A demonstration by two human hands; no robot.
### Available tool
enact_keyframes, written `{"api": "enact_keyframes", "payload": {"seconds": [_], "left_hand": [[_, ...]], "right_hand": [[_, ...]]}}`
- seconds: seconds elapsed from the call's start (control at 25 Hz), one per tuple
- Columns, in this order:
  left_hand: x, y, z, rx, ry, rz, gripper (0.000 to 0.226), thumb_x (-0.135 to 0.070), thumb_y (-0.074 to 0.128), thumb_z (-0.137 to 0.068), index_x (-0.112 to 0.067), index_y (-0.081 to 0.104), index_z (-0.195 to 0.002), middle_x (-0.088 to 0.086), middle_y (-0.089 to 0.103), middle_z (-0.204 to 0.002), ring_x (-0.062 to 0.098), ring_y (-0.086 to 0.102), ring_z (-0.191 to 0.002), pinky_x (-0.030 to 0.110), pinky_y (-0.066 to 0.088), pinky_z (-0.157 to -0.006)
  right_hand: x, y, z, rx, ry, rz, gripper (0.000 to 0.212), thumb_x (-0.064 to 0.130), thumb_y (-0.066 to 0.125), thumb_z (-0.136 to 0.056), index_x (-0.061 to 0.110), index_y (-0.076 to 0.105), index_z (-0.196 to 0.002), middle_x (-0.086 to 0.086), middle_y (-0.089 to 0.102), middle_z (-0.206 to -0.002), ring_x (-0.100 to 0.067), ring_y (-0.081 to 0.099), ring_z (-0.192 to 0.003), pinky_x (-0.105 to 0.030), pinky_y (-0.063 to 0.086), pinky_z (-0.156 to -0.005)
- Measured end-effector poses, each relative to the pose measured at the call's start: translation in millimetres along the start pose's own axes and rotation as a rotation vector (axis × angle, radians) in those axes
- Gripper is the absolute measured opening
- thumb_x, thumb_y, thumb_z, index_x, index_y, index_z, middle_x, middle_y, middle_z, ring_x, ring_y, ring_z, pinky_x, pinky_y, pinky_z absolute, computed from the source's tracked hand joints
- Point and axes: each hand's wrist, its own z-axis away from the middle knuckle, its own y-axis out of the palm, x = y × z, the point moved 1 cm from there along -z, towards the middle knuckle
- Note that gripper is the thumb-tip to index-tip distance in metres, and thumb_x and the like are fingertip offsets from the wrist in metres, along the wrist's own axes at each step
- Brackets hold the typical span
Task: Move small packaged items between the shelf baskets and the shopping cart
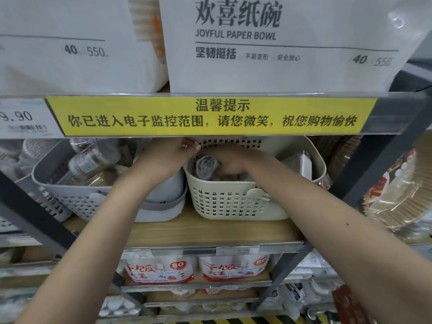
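While both arms are reached under the upper shelf, the lift should be kept low so that the yellow notice strip (210, 115) is cleared. At left, a grey basket (77, 199) holds clear-wrapped packs. The left hand (168, 155) is raised at the back rim of the cream basket (233, 202); its fingertips appear pinched together, though on what cannot be told. The right hand (231, 162) is curled down inside, apparently gripping a small clear packet (205, 167) among others.

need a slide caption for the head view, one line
Both hands reach into the beige basket on the shelf: right hand among clear packets, left hand at its back rim.
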Motion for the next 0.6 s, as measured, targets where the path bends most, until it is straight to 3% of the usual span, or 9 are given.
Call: {"api": "enact_keyframes", "payload": {"seconds": [0.12,0.24,0.36,0.44,0.52,0.6], "left_hand": [[-3,4,-1,0.017,0.009,-0.002,0.021,-0.017,0.056,-0.093,-0.014,0.064,-0.112,-0.001,0.066,-0.111,0.014,0.059,-0.104,0.034,0.043,-0.099],[-3,5,1,0.027,-0.006,-0.018,0.023,-0.021,0.054,-0.094,-0.019,0.062,-0.116,-0.004,0.063,-0.116,0.014,0.056,-0.109,0.031,0.041,-0.097],[-3,4,3,0.010,-0.031,-0.038,0.029,-0.025,0.052,-0.096,-0.023,0.057,-0.124,-0.006,0.058,-0.124,0.015,0.051,-0.116,0.025,0.035,-0.093],[-2,6,2,0.007,-0.045,-0.028,0.029,-0.027,0.051,-0.096,-0.024,0.057,-0.125,-0.010,0.056,-0.121,0.012,0.049,-0.116,0.022,0.032,-0.092],[-3,10,-1,0.052,-0.038,-0.051,0.028,-0.028,0.051,-0.096,-0.025,0.057,-0.124,-0.014,0.054,-0.115,0.007,0.048,-0.113,0.021,0.031,-0.091],[-4,16,-7,0.152,-0.030,-0.063,0.026,-0.028,0.050,-0.097,-0.024,0.057,-0.121,-0.013,0.057,-0.113,0.007,0.051,-0.112,0.022,0.034,-0.091]], "right_hand": [[-3,1,-8,0.005,-0.044,-0.005,0.064,0.015,0.069,-0.082,0.019,0.043,-0.141,-0.007,0.050,-0.141,-0.027,0.049,-0.125,-0.035,0.043,-0.100],[-11,-1,-4,-0.058,0.007,-0.048,0.060,0.022,0.066,-0.086,0.019,0.044,-0.141,-0.006,0.048,-0.142,-0.027,0.046,-0.127,-0.034,0.040,-0.102],[-21,-8,19,-0.156,0.124,-0.571,0.028,0.020,0.055,-0.095,0.012,0.056,-0.122,-0.008,0.057,-0.125,-0.025,0.052,-0.117,-0.028,0.043,-0.098],[-33,-13,41,-0.272,0.227,-0.774,0.021,0.021,0.055,-0.095,0.014,0.061,-0.114,-0.001,0.059,-0.116,-0.018,0.053,-0.113,-0.031,0.040,-0.104],[-40,-15,64,-0.322,0.321,-0.777,0.023,0.025,0.054,-0.096,0.016,0.062,-0.115,-0.002,0.060,-0.120,-0.020,0.053,-0.117,-0.032,0.039,-0.105],[-45,-12,83,-0.433,0.371,-0.668,0.028,0.023,0.050,-0.098,0.012,0.059,-0.122,-0.003,0.059,-0.123,-0.022,0.051,-0.121,-0.024,0.037,-0.093]]}}
